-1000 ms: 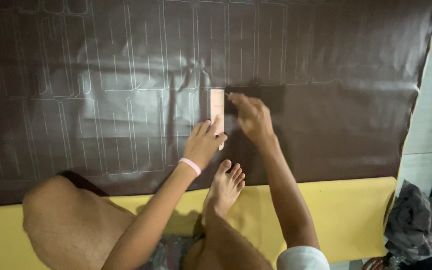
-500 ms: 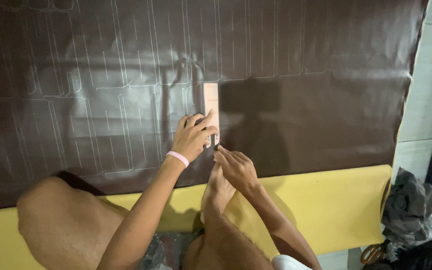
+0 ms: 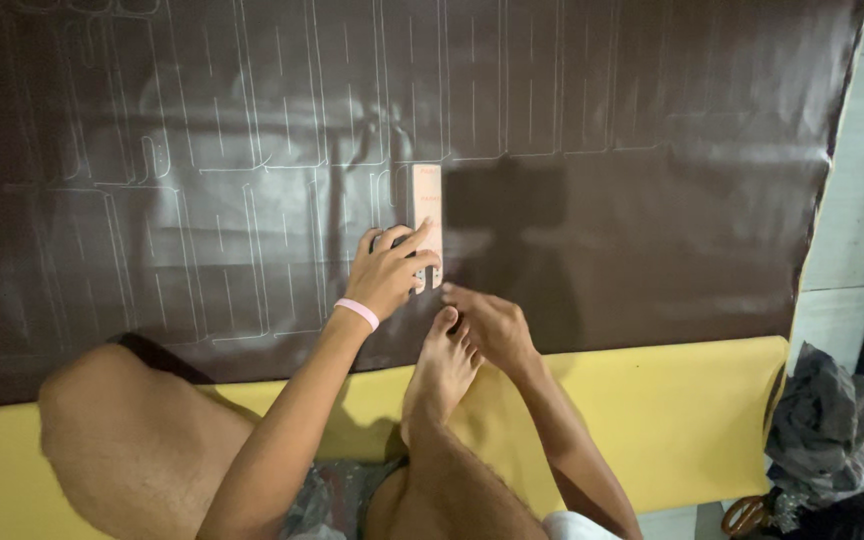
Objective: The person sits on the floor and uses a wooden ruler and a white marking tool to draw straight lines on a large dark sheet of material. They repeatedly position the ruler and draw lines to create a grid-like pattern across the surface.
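My left hand (image 3: 392,272) presses the pale template strip (image 3: 426,205) flat on the dark brown sheet (image 3: 602,200), fingers spread over its lower end. My right hand (image 3: 492,322) rests loosely curled just below, beside my foot (image 3: 439,375), holding nothing I can see.

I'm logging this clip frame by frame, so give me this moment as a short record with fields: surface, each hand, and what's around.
surface: dark brown sheet marked with pale traced outlines, lying over a yellow sheet
left hand: left hand pressing a narrow pinkish template flat on the brown sheet; pink wristband
right hand: right hand low on the brown sheet just below the template, beside a bare foot; whether it holds anything cannot be told
around: crumpled grey bag at the right
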